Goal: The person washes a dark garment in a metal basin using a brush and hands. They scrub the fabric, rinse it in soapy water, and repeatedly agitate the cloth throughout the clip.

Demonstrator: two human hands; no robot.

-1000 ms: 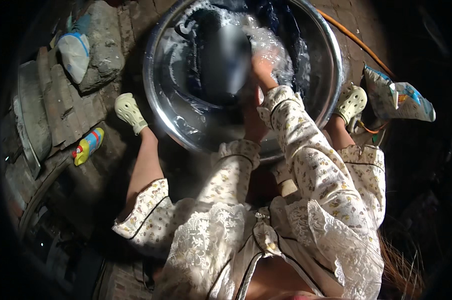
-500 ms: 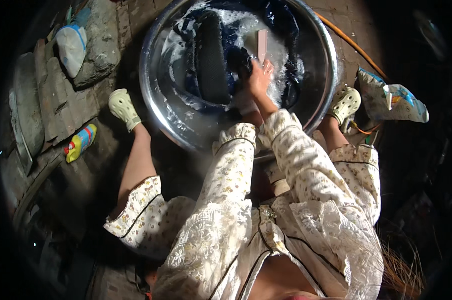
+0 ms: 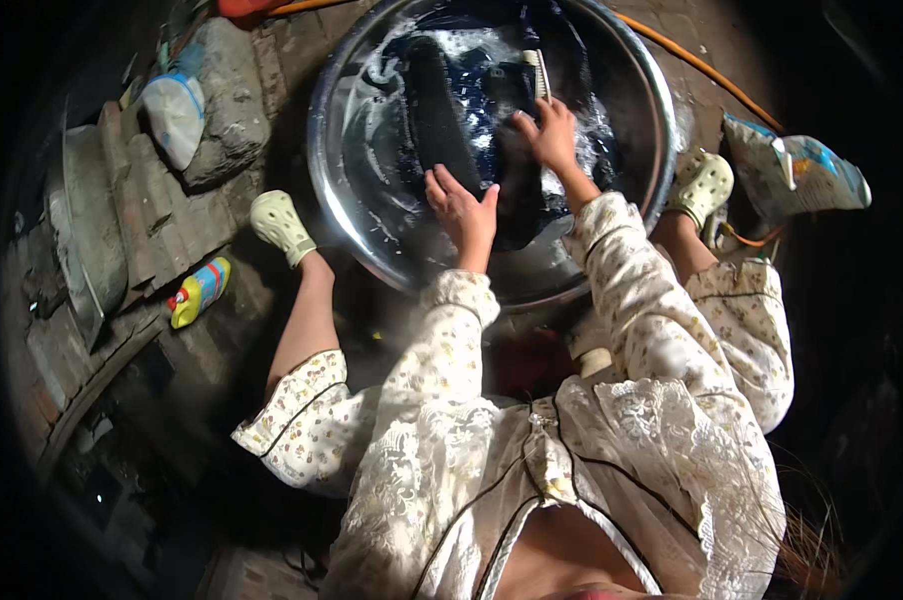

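My left hand (image 3: pixel 464 215) is open, fingers spread, at the near end of a long flat black piece (image 3: pixel 437 105) that lies in a big metal basin (image 3: pixel 334 190). Further right my right hand (image 3: pixel 554 140) has its thumb apart from its fingers. Its fingertips reach the near end of a pale scrub brush (image 3: pixel 538 75), whose bristles face right; they do not appear wrapped around it. A second dark piece (image 3: pixel 512 150) lies between my hands, on wet dark blue cloth (image 3: pixel 482 80) with suds. Whether the black pieces belong to the cloth, I cannot tell.
My feet in pale clogs (image 3: pixel 284 225) flank the basin. At left are a yellow-and-blue bottle (image 3: pixel 202 292), a white bag (image 3: pixel 175 118), a stone block (image 3: pixel 227 110) and bricks. At right lie a plastic packet (image 3: pixel 802 170) and an orange hose (image 3: pixel 702 65).
My hands have moved apart; the left has come out from behind my right forearm. The brush has turned, showing its bristles. The whole view has shifted slightly.
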